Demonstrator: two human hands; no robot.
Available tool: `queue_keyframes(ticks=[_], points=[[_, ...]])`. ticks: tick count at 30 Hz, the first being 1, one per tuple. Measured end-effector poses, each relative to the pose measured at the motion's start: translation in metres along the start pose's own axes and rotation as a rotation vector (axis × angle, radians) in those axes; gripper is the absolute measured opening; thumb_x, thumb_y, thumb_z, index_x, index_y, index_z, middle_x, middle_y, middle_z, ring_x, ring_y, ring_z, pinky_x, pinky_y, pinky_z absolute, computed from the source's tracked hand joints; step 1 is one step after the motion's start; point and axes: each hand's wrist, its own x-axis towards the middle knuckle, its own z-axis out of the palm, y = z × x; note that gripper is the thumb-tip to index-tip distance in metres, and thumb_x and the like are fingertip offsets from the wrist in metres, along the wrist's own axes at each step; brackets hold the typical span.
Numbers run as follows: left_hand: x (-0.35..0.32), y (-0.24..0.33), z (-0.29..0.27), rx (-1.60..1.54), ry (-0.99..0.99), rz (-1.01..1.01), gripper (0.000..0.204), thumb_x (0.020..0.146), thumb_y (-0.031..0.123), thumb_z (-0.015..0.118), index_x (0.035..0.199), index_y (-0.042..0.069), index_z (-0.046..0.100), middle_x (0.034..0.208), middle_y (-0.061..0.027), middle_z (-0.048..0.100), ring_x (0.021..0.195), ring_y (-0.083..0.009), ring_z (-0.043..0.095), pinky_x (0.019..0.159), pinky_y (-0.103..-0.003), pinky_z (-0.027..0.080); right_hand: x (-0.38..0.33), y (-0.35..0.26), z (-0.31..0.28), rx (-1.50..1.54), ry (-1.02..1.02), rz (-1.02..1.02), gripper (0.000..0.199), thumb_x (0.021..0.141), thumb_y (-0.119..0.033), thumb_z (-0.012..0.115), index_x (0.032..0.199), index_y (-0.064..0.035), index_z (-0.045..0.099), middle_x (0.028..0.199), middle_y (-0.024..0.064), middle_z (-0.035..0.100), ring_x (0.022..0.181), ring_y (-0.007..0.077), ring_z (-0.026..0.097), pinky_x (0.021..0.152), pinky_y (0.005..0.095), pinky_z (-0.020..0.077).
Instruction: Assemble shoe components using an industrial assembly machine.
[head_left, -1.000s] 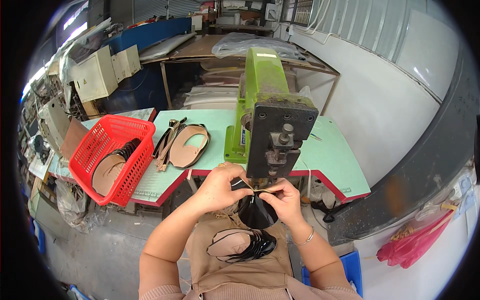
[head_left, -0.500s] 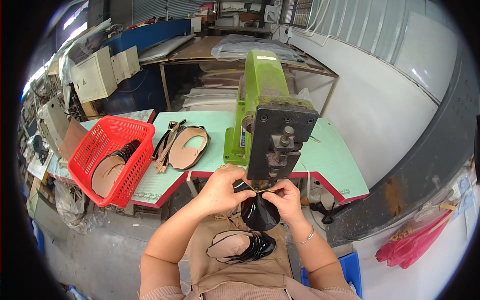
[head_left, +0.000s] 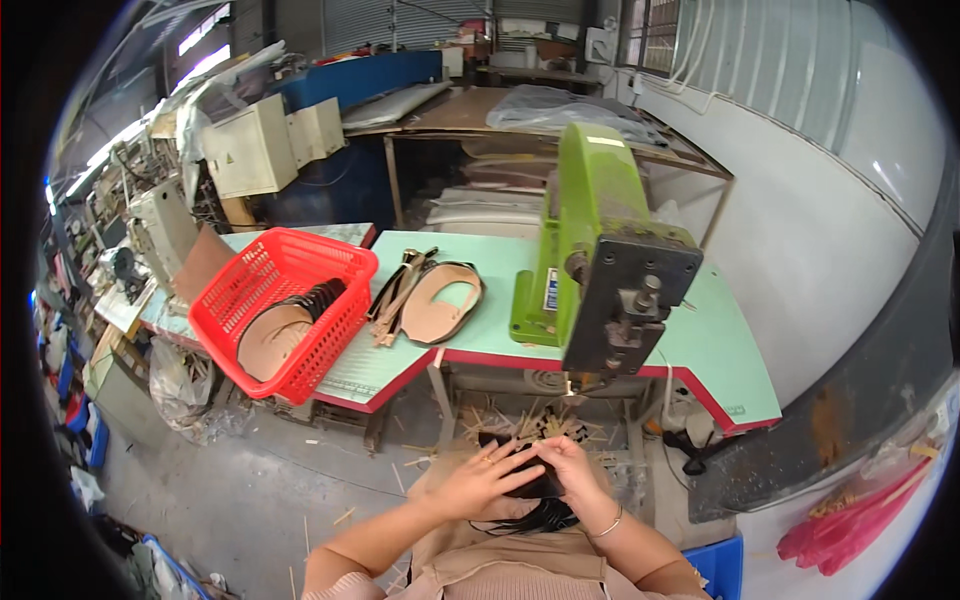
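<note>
My left hand [head_left: 488, 480] lies over a shiny black shoe-upper piece [head_left: 537, 486], its fingers stretched out across it and its thumb out of sight. At the piece's upper right edge, the fingertips of my right hand [head_left: 567, 466] are pinched together on it. More black pieces with pale lining, a stack of shoe uppers [head_left: 545, 516], rest on my lap, partly covered by my hands. Ahead of my hands stands a green press machine [head_left: 600, 190] with a black head [head_left: 630, 300]; nothing I hold touches it.
A red plastic basket [head_left: 350, 262] with shoe-upper pieces stands left on the green tabletop [head_left: 400, 243]. Beside it lie beige-and-black cut pieces [head_left: 422, 320] and strips. Thin offcuts litter the floor below the machine. A blue bin [head_left: 718, 566] is low on the right, near a pink bag [head_left: 850, 530].
Both hands have come down from the machine head toward my lap, bringing the black piece along. My left fingers have straightened over it. The view has shifted, so the table appears farther right.
</note>
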Motion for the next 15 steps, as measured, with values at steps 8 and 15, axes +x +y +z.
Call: queue_keyframes(ticks=[8, 15], points=[[0.01, -0.137, -0.047, -1.218, 1.558, -0.706, 0.038, 0.089, 0.022, 0.055, 0.117, -0.002, 0.046, 0.11, -0.014, 0.055, 0.094, -0.0238, 0.058, 0.077, -0.04, 0.05, -0.017, 0.046, 0.01, -1.18, -0.532, -0.444, 0.028, 0.078, -0.023, 0.061, 0.098, -0.0046, 0.059, 0.098, 0.0147, 0.062, 0.094, 0.0283, 0.058, 0.082, 0.0358, 0.0454], [0.067, -0.21, -0.017, -1.675, 1.627, -0.737, 0.037, 0.091, 0.007, 0.044, 0.127, 0.006, 0.036, 0.123, -0.0123, 0.046, 0.111, -0.0268, 0.049, 0.097, -0.047, 0.039, -0.013, 0.106, -0.021, -1.829, -0.957, -0.188, 0.037, 0.088, -0.039, 0.046, 0.093, -0.0065, 0.062, 0.088, 0.017, 0.063, 0.078, 0.0339, 0.06, 0.068, 0.0432, 0.0481]])
